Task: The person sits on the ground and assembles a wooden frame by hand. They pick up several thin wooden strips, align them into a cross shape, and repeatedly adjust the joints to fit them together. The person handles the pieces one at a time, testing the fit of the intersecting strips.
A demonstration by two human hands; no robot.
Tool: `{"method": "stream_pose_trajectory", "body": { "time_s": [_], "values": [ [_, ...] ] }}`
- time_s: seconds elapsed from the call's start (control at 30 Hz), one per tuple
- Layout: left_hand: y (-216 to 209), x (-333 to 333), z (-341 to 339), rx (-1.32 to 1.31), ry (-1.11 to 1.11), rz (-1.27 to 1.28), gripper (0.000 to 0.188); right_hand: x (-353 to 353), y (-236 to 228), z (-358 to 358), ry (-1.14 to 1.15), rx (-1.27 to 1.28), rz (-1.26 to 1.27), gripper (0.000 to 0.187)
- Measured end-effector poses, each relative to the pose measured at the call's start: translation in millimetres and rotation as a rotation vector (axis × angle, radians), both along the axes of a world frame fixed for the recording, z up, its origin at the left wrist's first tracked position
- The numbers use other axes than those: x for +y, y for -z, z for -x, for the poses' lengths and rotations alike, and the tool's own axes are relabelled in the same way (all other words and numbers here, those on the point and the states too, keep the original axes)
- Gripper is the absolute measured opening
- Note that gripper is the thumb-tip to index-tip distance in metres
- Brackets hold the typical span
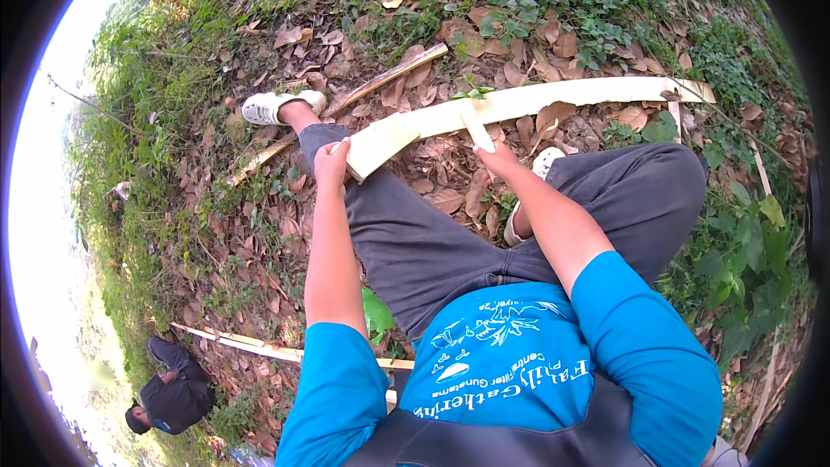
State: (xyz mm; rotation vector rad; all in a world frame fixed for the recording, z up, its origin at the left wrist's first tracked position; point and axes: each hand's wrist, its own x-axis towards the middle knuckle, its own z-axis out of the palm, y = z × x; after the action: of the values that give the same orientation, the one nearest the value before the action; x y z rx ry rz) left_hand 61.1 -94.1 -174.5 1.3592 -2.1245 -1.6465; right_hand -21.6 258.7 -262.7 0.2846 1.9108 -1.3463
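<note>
A long, pale wooden plank (562,95) stretches over the ground in front of me, from above my left thigh to the far right; it looks bowed in this fisheye picture. My left hand (332,163) is closed around its left end, thumb on the upper side. Closed in my right hand (497,161) is a short, pale flat bar (475,124), pointing away from me across the near edge of the plank. Its kind is unclear, and my fingers cover its lower end. Whether the bar touches the plank cannot be told.
A rough split stick (389,80) lies beyond my left foot in a pale clog (264,109). Dry leaves and low green plants cover the ground. Long pale strips (251,344) lie to my left, near a person in dark clothes (177,389). Leafy plants (748,251) grow at right.
</note>
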Motion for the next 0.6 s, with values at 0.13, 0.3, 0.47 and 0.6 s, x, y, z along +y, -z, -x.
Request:
{"method": "stream_pose_trajectory", "body": {
  "time_s": [0.13,0.3,0.47,0.6],
  "values": [
    [-5.2,39.9,-26.4,0.208,-0.084,-0.361,0.030,14.5,0.2,3.5,0.015,-0.040,0.006,0.048],
    [-20.4,68.2,-49.6,0.357,0.012,-0.821,0.046,28.4,34.3,9.6,-0.117,0.154,-0.128,0.062],
    [-44.9,96.7,-63.2,0.478,0.105,-1.325,0.054,18.7,14.1,7.4,0.104,-0.039,0.108,0.068],
    [-52.2,133.6,-70.6,0.585,0.076,-1.390,0.063,5.7,3.1,23.2,0.309,-0.108,0.247,0.046]
  ]
}}
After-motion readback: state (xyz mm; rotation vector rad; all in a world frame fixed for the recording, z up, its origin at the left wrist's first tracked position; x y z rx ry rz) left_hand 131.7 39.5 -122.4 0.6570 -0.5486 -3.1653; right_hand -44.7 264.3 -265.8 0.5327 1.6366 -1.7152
